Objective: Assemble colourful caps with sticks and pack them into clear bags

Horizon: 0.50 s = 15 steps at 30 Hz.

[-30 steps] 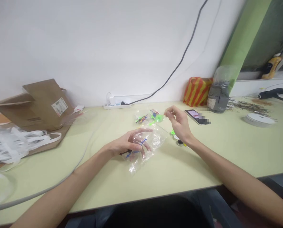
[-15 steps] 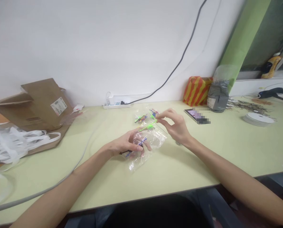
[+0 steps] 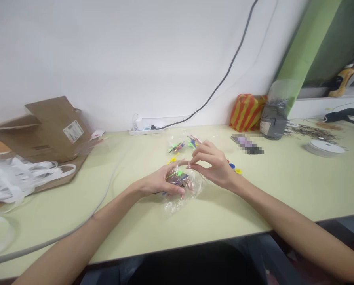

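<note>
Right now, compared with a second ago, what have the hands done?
The right hand has moved down and left to meet the left hand, which keeps hold of the clear plastic bag. A green plastic piece now sits at the bag between them. The loose coloured parts beyond stayed where they were.

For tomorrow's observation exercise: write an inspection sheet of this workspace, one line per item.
Surface: pale green tabletop; damage: nothing seen.
Job's things: clear plastic bag under the hands; small coloured plastic parts loose beyond it.
Clutter: flattened cardboard box, white plastic strips, blurred phone.
Hands: left hand cups the bag; right hand meets its fingertips above it.
Cables: black cable up the wall, grey cable across the table, power strip.
Surroundings: white wall, striped bag, yellow bottle.
</note>
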{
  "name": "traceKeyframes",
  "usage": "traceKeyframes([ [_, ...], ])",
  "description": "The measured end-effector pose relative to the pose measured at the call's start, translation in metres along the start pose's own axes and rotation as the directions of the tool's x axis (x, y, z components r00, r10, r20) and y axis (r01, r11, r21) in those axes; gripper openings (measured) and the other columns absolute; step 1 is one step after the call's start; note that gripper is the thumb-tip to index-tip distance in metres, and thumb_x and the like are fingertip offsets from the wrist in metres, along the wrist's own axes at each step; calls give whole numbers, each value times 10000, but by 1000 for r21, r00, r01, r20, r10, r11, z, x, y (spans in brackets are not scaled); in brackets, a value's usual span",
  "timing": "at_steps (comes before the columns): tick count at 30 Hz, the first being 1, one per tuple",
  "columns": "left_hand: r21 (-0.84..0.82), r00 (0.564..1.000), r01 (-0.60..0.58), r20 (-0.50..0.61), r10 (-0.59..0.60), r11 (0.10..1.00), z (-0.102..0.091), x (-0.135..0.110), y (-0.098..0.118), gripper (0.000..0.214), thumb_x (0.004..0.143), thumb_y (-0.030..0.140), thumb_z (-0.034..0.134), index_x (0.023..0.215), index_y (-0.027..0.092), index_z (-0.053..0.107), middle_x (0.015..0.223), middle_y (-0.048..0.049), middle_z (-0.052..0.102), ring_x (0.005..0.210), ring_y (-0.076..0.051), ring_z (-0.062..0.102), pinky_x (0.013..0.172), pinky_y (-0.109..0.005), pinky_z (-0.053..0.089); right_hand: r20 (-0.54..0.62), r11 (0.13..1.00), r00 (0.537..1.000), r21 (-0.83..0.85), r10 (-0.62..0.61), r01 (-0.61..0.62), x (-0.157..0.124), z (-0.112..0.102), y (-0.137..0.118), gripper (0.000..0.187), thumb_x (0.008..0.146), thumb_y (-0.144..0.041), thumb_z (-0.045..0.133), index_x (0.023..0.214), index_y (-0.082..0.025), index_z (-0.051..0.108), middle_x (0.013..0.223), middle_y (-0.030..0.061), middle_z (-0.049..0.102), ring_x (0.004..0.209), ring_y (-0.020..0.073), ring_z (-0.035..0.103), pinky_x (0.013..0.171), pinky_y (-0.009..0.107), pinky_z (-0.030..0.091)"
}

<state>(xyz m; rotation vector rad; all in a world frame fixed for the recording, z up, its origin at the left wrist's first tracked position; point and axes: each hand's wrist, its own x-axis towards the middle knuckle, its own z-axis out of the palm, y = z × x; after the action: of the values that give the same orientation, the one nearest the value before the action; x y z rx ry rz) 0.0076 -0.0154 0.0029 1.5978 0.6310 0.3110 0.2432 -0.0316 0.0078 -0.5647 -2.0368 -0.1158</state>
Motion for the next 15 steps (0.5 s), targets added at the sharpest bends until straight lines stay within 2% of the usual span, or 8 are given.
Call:
traceKeyframes([
  [5, 73, 997, -35, -65, 39, 997, 3, 0, 2, 1031, 717, 303, 868, 1569, 232, 292, 1118, -111, 723, 851, -215, 706, 782, -334, 525, 66, 996, 998, 84, -3, -2, -2, 9, -7, 117, 939, -185, 651, 838, -229, 691, 734, 14, 676, 784, 189, 550, 783, 366, 476],
  [9, 35, 997, -73, -13, 74, 997, 2, 2, 4, 906, 773, 322, 829, 1531, 226, 342, 1065, -106, 730, 774, -190, 699, 693, -301, 522, -47, 989, 995, 131, 83, -76, -1, 10, -12, 152, 972, -146, 571, 1005, -235, 690, 844, 30, 719, 863, 198, 606, 827, 373, 499],
  [13, -9, 995, -95, 14, 96, 995, -3, 1, 3, 713, 803, 313, 811, 1417, 189, 472, 977, -100, 752, 778, -182, 703, 719, -302, 538, -191, 961, 943, 88, 274, -262, -1, 5, -6, 231, 996, -123, 455, 1069, -226, 647, 933, 53, 695, 898, 207, 617, 852, 392, 484],
  [15, -16, 995, -36, 97, 38, 999, -4, -1, 2, 614, 801, 313, 814, 1338, 190, 541, 969, -97, 763, 777, -184, 715, 737, -312, 551, -166, 947, 933, 64, 320, -314, -3, 6, 2, 240, 980, -104, 434, 1020, -219, 641, 935, 60, 678, 915, 217, 609, 865, 401, 482],
])
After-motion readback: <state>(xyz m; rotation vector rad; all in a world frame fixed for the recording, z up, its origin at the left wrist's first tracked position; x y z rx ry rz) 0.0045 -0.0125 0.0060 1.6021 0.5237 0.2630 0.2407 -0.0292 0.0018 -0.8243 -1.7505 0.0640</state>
